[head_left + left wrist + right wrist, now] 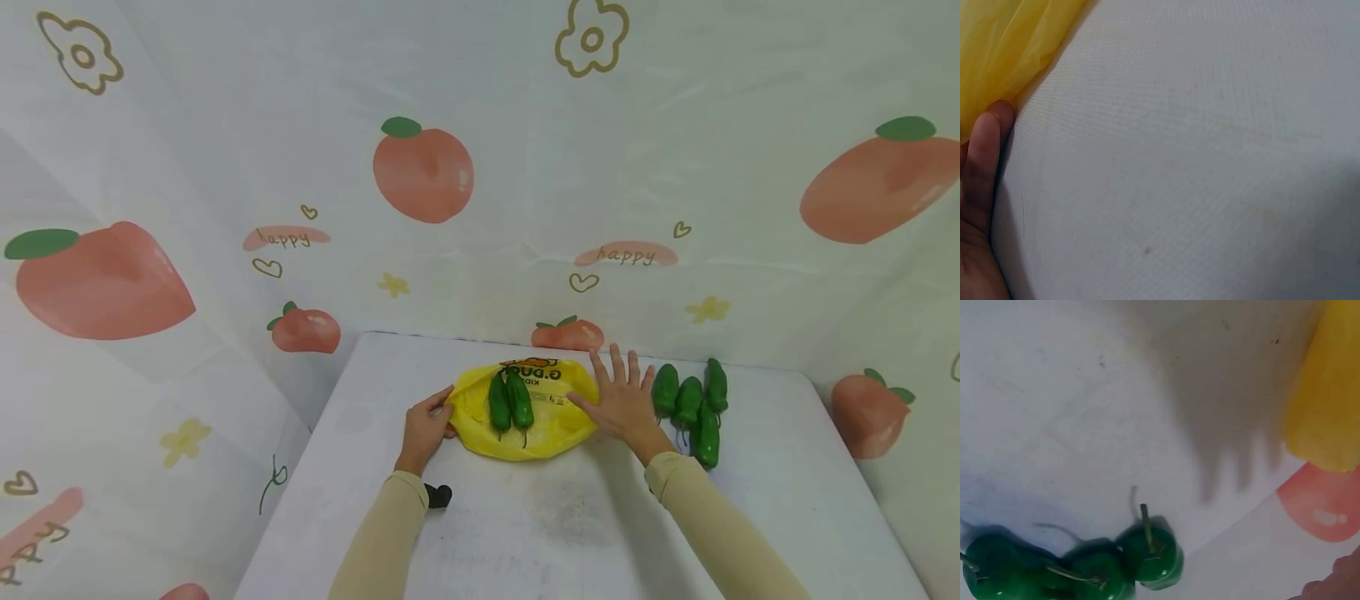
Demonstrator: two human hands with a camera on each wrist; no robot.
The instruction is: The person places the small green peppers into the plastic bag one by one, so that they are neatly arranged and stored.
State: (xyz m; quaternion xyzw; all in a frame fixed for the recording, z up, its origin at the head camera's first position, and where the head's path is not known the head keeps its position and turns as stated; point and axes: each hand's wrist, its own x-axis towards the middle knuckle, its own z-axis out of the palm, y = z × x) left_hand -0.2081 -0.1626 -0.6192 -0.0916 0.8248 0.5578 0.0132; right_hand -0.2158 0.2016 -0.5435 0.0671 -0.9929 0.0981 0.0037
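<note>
One hand, the left [426, 431], has its fingers closed in a pinch on the left edge of the bag [557, 421]; a small dark object [438, 497] lies on the near side, left of the bag. Little plastic seems caught, so a sideways pull could slide it from that pinch. At the bag's middle lies a pair of peppers [519, 400], on the yellow; whether inside its mouth, I cannot tell. They look smooth, so a hard tug could roll them. At the bag's right edge, the right hand [624, 402] spreads its fingers straight, gripping nothing; contact with the bag is unclear. A careless sweep could knock the pair or, swung outward, scatter the four other peppers [687, 402] right of the bag.

The left wrist view gives the bag's creased edge and the fingertips [984, 131] up close, but no pepper. Only the head view shows the bag's lettering [543, 374], the pair and the full spread of the right hand. The right wrist view adds a finger-shaped shadow [1222, 437] on the table [1116, 425] beside the bag, and three stalks [1146, 526].
</note>
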